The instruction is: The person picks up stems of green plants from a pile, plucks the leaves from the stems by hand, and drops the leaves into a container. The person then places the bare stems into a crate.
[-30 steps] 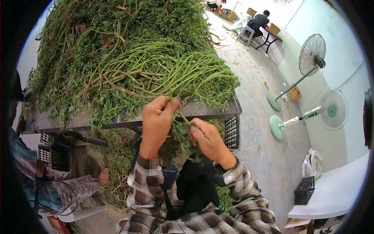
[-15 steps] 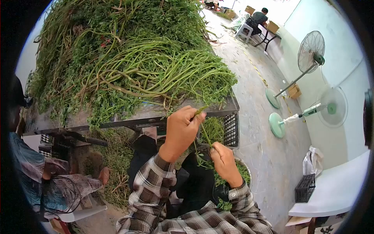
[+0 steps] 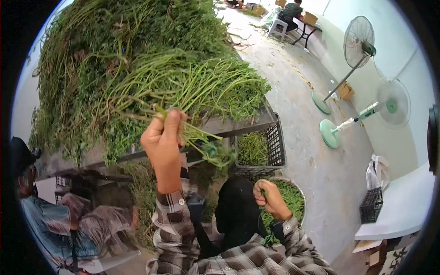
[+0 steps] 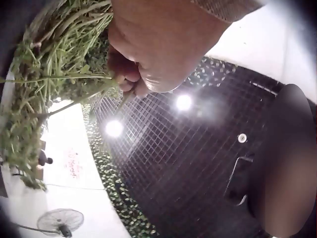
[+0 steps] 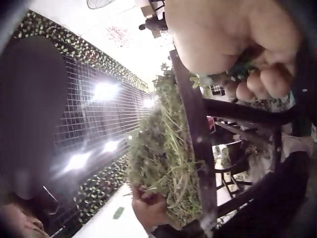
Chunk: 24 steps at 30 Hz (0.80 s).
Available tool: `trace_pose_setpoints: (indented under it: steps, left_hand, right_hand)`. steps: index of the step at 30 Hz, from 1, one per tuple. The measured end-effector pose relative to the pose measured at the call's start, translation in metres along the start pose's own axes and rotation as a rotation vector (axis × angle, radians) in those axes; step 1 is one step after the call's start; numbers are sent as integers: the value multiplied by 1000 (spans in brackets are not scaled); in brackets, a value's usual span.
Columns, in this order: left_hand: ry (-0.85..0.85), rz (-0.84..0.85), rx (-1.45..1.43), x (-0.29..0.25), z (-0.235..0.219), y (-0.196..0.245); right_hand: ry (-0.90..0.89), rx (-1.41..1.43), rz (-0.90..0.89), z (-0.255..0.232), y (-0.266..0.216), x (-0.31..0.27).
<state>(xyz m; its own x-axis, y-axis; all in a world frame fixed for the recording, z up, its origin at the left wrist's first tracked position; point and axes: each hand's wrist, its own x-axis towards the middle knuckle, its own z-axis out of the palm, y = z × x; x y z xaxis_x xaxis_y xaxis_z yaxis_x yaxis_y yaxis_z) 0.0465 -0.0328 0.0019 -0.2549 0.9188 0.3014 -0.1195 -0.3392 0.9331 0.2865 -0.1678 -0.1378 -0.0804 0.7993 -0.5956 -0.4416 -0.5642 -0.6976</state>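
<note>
In the head view my left hand (image 3: 164, 149) is raised at the front edge of the heap and pinches green stems (image 3: 201, 134) between thumb and fingers. The stems spread out to its right and blur at their leafy ends. The left wrist view shows thin stems (image 4: 74, 77) running out from these fingertips. Lower and to the right, my right hand (image 3: 275, 200) has its fingers curled round leafy green sprigs (image 5: 240, 72), mostly hidden in the palm. It is over the near side of a round basin (image 3: 302, 197) of picked greens.
A tall heap of leafy stems (image 3: 137, 59) covers the table (image 3: 220, 127). A black crate (image 3: 277, 146) of green stems stands under its right corner. One person (image 3: 59, 224) sits at left, another (image 3: 291, 13) far back. Two fans (image 3: 360, 41) stand at right.
My left hand has moved left and up to the heap's edge with stems in its fingers. My right hand has dropped away toward the basin, with sprigs in its curled fingers.
</note>
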Motion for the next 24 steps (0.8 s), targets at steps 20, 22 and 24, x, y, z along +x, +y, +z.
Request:
trace_pose_setpoints:
  steps: [20,22,24]
  left_hand:
    - [-285,-305,-349,-5,-4,-16]
    - [-274,-292,-371,-4,-4,-20]
    - [-205,-223,-365,-2,-7,-24]
  right_hand:
    - [-184,-620,-1036,141,-90,27]
    - [-386,-851,-972,144,-92,34]
    - [-372,-800,-932,145,-87,28]
